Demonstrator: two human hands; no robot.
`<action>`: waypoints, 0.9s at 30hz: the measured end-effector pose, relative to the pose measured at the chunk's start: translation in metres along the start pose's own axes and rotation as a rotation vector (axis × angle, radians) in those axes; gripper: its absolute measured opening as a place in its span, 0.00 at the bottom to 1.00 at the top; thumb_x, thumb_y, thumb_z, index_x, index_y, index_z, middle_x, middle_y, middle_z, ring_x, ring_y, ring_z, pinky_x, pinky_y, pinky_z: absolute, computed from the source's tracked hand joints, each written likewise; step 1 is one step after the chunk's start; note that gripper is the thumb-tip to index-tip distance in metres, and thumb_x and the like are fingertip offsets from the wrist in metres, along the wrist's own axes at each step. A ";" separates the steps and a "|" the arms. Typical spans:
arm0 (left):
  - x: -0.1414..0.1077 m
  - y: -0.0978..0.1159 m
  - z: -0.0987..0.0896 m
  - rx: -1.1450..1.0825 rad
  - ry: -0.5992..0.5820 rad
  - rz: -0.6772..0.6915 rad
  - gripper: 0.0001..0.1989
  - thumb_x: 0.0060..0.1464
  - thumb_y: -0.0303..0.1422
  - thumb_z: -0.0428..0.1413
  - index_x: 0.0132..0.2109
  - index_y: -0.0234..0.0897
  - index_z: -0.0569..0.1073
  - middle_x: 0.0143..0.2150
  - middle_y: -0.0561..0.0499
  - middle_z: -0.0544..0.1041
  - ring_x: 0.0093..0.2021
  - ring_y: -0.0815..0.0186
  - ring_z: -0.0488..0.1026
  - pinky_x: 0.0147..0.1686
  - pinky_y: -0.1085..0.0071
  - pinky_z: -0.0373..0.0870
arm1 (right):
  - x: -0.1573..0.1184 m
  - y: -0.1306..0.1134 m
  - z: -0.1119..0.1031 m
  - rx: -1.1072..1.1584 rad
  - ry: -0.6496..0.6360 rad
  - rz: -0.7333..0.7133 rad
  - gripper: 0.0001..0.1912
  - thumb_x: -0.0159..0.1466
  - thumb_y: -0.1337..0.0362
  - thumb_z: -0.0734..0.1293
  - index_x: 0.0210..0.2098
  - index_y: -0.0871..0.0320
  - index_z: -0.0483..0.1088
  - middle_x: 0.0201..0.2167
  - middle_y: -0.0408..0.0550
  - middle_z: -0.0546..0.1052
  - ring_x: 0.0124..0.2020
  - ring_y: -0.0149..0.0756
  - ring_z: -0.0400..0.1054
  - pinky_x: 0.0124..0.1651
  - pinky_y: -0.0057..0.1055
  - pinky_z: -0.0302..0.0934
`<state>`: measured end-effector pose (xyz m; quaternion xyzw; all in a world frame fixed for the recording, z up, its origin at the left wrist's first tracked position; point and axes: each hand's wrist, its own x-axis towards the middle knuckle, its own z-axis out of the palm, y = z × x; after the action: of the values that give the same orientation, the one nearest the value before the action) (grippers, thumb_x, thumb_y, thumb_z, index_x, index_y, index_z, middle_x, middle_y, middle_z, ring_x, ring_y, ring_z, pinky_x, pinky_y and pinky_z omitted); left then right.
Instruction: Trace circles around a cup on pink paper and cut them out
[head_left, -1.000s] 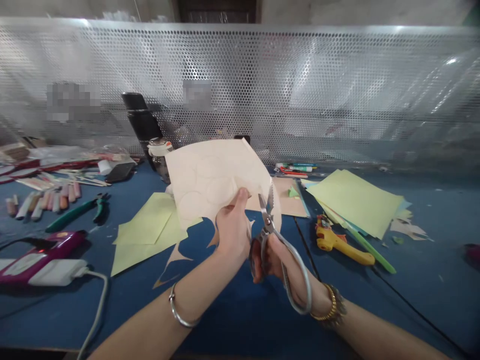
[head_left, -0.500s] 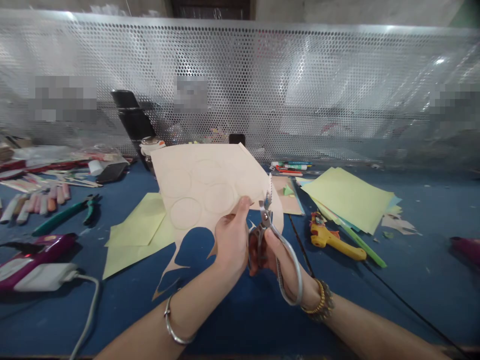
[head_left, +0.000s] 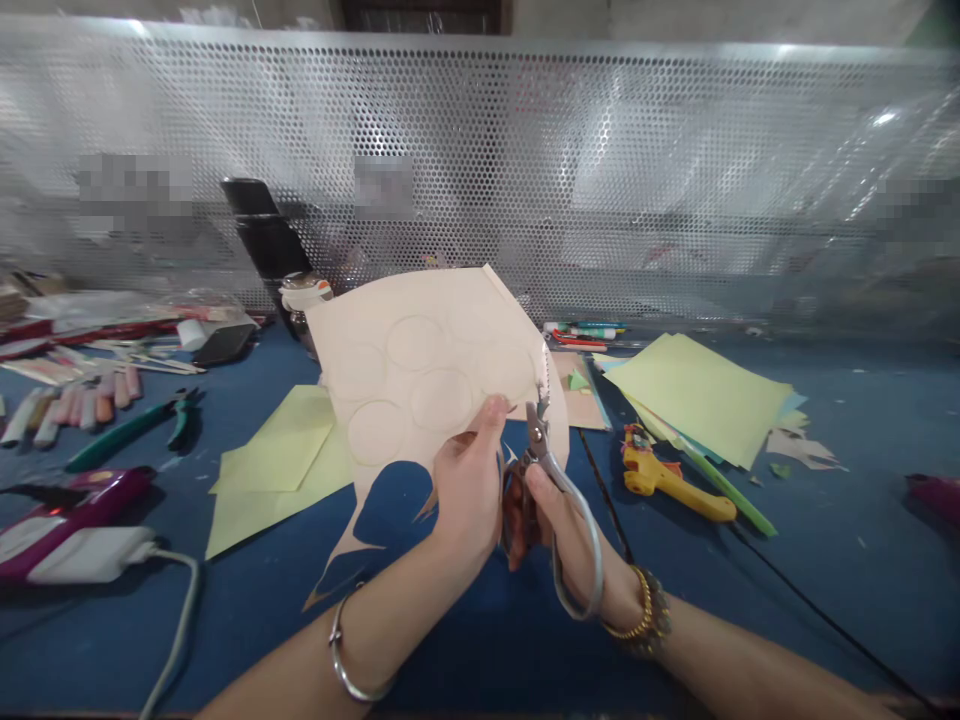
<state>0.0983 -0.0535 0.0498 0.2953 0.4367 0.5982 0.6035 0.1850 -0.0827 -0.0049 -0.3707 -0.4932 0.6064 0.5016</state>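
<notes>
My left hand (head_left: pixel 469 470) pinches the lower edge of a cream sheet of paper (head_left: pixel 480 310), thumb on top. Several circles are drawn on the sheet, and its lower left has a round cut-out with a thin strip hanging down. In my right hand (head_left: pixel 559 520) is a pair of metal scissors (head_left: pixel 538 440), my fingers through the large loop handles. Their serrated blades point up and meet the right part of the sheet, where a curved strip hangs off to the right. The paper is held up above the blue table (head_left: pixel 480 660).
Pale yellow sheets (head_left: pixel 705 390) lie right, with a yellow-handled tool (head_left: pixel 675 485) nearby. On the left are more yellow sheets (head_left: pixel 281 450), green-handled pliers (head_left: pixel 124 435), markers (head_left: pixel 75 405) and a purple-white device (head_left: pixel 82 520) with a cable. A perforated metal panel (head_left: pixel 480 150) stands behind.
The sheet's upper part has tilted and risen slightly. The scissors have dropped a little and their blades look closer together. My left hand keeps its hold.
</notes>
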 end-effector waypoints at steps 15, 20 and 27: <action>0.002 -0.005 0.000 0.031 0.061 0.101 0.19 0.44 0.47 0.62 0.20 0.38 0.71 0.09 0.61 0.55 0.11 0.75 0.53 0.18 0.72 0.60 | 0.000 -0.008 0.007 -0.045 0.020 0.018 0.26 0.62 0.40 0.57 0.24 0.57 0.60 0.13 0.37 0.62 0.13 0.26 0.59 0.16 0.23 0.61; 0.006 -0.008 -0.002 0.020 0.058 0.163 0.23 0.46 0.44 0.62 0.14 0.39 0.64 0.10 0.60 0.54 0.14 0.75 0.54 0.29 0.71 0.68 | 0.000 -0.003 0.005 -0.056 0.023 0.015 0.27 0.63 0.40 0.56 0.23 0.58 0.60 0.12 0.37 0.62 0.12 0.25 0.58 0.14 0.22 0.58; 0.008 -0.006 -0.003 -0.041 0.053 0.165 0.13 0.46 0.41 0.63 0.22 0.38 0.75 0.14 0.59 0.60 0.18 0.74 0.59 0.31 0.73 0.67 | 0.000 -0.006 0.004 -0.077 0.030 0.012 0.26 0.62 0.40 0.57 0.25 0.57 0.60 0.12 0.35 0.61 0.10 0.24 0.56 0.13 0.22 0.56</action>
<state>0.0977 -0.0465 0.0419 0.3022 0.4143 0.6622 0.5464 0.1828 -0.0840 0.0023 -0.4019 -0.5064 0.5842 0.4907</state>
